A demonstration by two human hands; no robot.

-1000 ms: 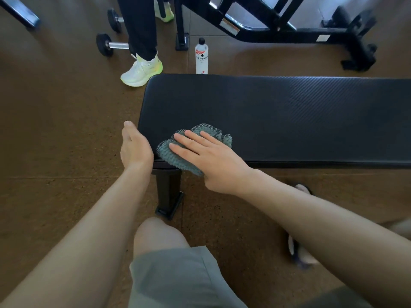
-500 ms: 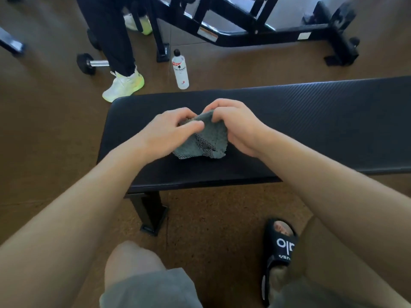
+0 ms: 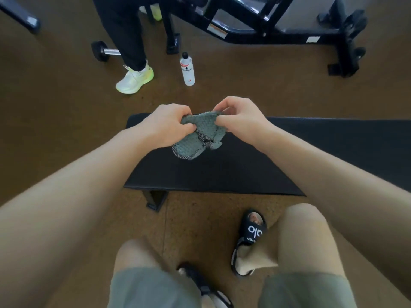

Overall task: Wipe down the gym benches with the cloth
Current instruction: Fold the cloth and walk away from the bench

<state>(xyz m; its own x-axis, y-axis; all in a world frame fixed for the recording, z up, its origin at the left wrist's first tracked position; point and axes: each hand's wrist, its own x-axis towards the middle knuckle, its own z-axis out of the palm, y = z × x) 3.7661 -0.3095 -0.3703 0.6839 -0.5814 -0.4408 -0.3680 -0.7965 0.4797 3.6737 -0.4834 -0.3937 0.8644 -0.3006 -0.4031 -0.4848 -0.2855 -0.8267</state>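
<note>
A grey-green textured cloth [image 3: 198, 138] with a dotted edge hangs bunched above the left end of a flat black gym bench [image 3: 244, 165]. My left hand [image 3: 166, 125] pinches its upper left part. My right hand [image 3: 238, 117] pinches its upper right corner, fingers curled. The cloth's lower part droops toward the bench pad; whether it touches the pad is unclear. The bench runs off the right edge of the view, and my forearms cover parts of it.
A white bottle [image 3: 187, 69] stands on the brown floor beyond the bench. Another person's leg and pale sneaker [image 3: 134, 80] are next to a dumbbell [image 3: 102, 51]. A black machine frame [image 3: 278, 30] fills the back. My sandalled foot [image 3: 249, 238] is under the bench's near side.
One second ago my right hand pressed the cloth flat at the bench's left end. Both hands have since lifted it and hold it between them, and the view has tilted downward.
</note>
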